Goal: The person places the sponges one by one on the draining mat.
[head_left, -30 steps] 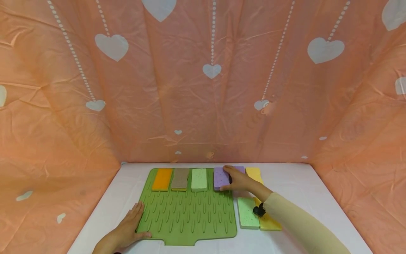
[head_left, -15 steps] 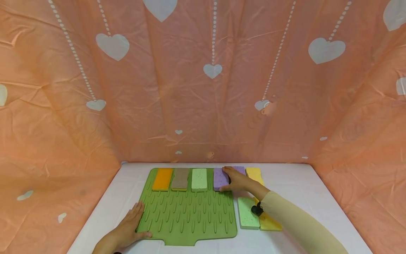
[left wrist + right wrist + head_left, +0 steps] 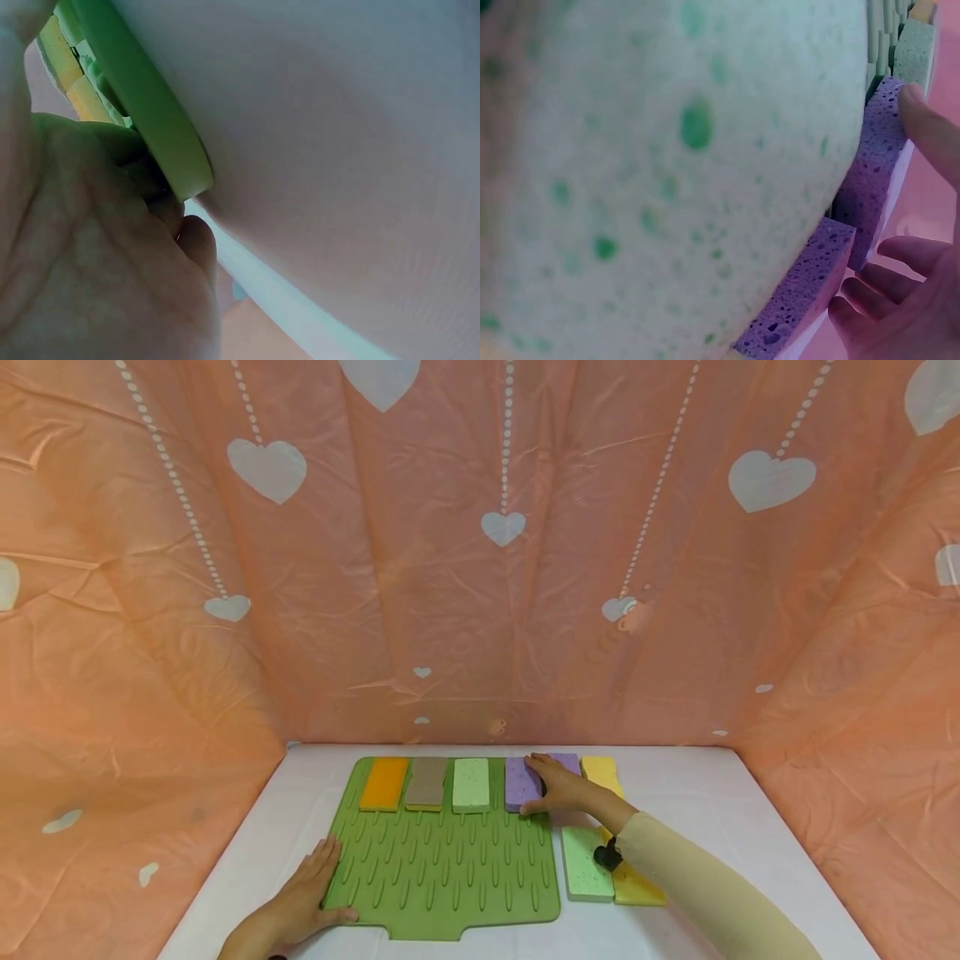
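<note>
A purple sponge [image 3: 520, 783] lies at the far right corner of the green ridged mat [image 3: 442, 881]. My right hand [image 3: 564, 787] holds this sponge, thumb at its near edge and fingers at its far end; in the right wrist view the sponge [image 3: 871, 161] sits between thumb and fingers. A second purple sponge [image 3: 567, 762] is just right of it, partly behind the hand. My left hand [image 3: 303, 889] rests against the mat's left edge, fingers along the side and thumb on the near corner. The left wrist view shows the mat's thick edge [image 3: 161, 120] beside the palm.
Orange [image 3: 385, 783], grey-brown [image 3: 425, 782] and pale green [image 3: 471, 784] sponges line the mat's far edge. Right of the mat lie a yellow sponge [image 3: 600, 772], another green sponge [image 3: 587, 864] and a darker yellow one [image 3: 637, 887], under the right forearm. A pink curtain [image 3: 480, 635] surrounds the white table.
The right forearm has shifted slightly left. The right hand stays on the purple sponge, and the left hand and mat hold their places.
</note>
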The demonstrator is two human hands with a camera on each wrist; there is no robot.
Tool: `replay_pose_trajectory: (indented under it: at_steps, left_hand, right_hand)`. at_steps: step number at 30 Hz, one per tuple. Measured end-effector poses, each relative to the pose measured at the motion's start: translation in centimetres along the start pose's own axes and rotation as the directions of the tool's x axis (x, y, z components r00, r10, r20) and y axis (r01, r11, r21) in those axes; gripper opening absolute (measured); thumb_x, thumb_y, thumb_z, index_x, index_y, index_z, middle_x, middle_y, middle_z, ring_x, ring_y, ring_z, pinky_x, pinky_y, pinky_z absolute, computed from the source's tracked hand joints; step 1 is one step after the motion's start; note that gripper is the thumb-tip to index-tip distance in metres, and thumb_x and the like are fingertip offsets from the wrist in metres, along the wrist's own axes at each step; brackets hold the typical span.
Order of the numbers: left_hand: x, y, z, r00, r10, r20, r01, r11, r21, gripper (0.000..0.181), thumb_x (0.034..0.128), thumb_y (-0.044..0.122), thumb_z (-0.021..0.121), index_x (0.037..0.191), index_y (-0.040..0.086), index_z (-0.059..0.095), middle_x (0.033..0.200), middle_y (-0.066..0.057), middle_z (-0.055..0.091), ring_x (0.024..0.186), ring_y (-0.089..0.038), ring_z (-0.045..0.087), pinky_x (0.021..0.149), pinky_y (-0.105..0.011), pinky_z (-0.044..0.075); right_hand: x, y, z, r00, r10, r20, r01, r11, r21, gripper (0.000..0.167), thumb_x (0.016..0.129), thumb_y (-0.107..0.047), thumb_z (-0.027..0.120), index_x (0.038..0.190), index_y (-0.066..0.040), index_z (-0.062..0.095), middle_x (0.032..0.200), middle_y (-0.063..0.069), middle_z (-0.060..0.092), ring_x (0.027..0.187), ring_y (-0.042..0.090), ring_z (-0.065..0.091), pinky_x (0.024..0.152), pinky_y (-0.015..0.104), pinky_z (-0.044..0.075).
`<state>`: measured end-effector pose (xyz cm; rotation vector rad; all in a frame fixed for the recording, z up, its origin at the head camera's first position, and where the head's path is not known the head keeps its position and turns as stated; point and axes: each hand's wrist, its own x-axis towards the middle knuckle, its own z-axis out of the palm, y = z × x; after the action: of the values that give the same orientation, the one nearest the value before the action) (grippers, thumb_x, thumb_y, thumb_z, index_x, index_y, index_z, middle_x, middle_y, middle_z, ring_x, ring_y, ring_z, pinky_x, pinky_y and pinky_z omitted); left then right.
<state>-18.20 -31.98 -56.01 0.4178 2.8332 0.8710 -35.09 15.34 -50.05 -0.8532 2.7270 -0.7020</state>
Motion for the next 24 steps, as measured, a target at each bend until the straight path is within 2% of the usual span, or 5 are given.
replay_pose_trajectory:
  at_steps: [5,9,14,22,24]
  left_hand:
    - [-0.2,0.3,-0.2,1.000,0.001,0.011,0.000,0.999,-0.054,0.127,0.0847,0.057,0.084,0.161,-0.019,0.018,0.171,-0.041,0.007,0.163,-0.043,-0.006,0.122,-0.016,-0.019]
    - [-0.4,0.8,-0.5,0.999,0.029,0.021,-0.027,0.995,-0.100,0.125,0.0865,0.052,0.085,0.160,-0.021,0.016,0.168,-0.044,0.005,0.160,-0.053,-0.006,0.128,-0.041,-0.018]
    - [-0.1,0.7,-0.5,1.000,-0.014,0.025,0.015,0.999,-0.046,0.126,0.0851,0.057,0.084,0.161,-0.019,0.018,0.172,-0.039,0.006,0.161,-0.052,-0.001,0.107,-0.001,-0.020]
    - [-0.1,1.4,-0.9,0.999,-0.030,0.039,0.031,0.999,-0.039,0.125,0.0851,0.053,0.086,0.161,-0.020,0.019,0.171,-0.040,0.009,0.163,-0.047,-0.005,0.111,-0.004,-0.020]
    - [-0.3,1.7,-0.9,0.999,-0.018,0.035,0.019,0.999,-0.032,0.124,0.0855,0.052,0.086,0.160,-0.021,0.020,0.170,-0.041,0.011,0.162,-0.048,-0.004,0.100,0.002,-0.021]
  right_hand:
    - [-0.4,0.2,-0.1,1.000,-0.017,-0.018,0.018,0.999,0.032,0.105,0.091,-0.040,0.088,0.163,0.012,0.031,0.168,0.036,0.028,0.156,0.054,0.028,0.124,0.067,0.032]
    - [-1.3,0.6,-0.3,0.999,-0.027,-0.044,0.031,0.996,0.078,0.101,0.094,-0.038,0.085,0.163,0.012,0.030,0.169,0.035,0.028,0.155,0.055,0.028,0.124,0.068,0.031]
    - [-3.1,1.2,-0.8,0.996,-0.012,-0.090,0.020,0.996,0.091,0.099,0.097,-0.041,0.082,0.163,0.011,0.030,0.169,0.033,0.029,0.157,0.053,0.027,0.126,0.068,0.028]
    - [-6.4,2.5,-1.5,0.990,0.023,-0.137,-0.007,0.994,0.111,0.099,0.097,-0.042,0.081,0.163,0.011,0.031,0.168,0.037,0.028,0.156,0.056,0.026,0.125,0.070,0.026]
    - [-7.3,2.7,-1.6,0.990,0.029,-0.136,-0.012,0.991,0.130,0.099,0.098,-0.043,0.080,0.163,0.012,0.030,0.168,0.037,0.028,0.156,0.056,0.027,0.125,0.070,0.027]
